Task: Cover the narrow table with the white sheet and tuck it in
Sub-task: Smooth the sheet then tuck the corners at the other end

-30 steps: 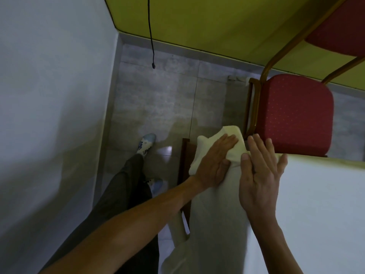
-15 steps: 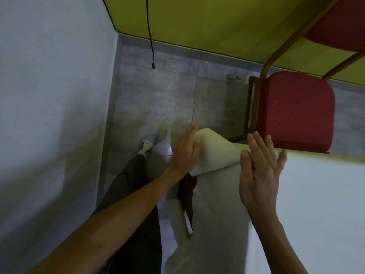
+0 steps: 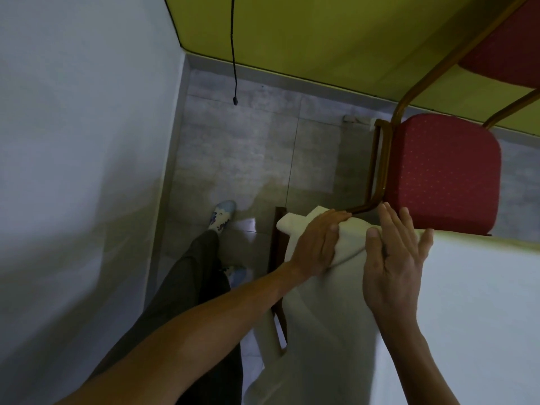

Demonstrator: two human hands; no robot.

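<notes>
Two hands work at the tabletop point(image 3: 482, 317) corner just in front of the red chair point(image 3: 444, 171). The left hand point(image 3: 317, 244) lies over a bunched fold of the white sheet point(image 3: 327, 331), fingers point(image 3: 336, 218) together and pressing it onto the corner beside the chair leg. The right hand point(image 3: 391, 258) rests flat on the sheet-covered top below the chair seat, fingers straight and slightly spread; the sheet's remainder hangs down the table end.

A red chair point(image 3: 441, 173) crowds the far edge of the table point(image 3: 275, 252); open floor point(image 3: 233, 147) lies left.
</notes>
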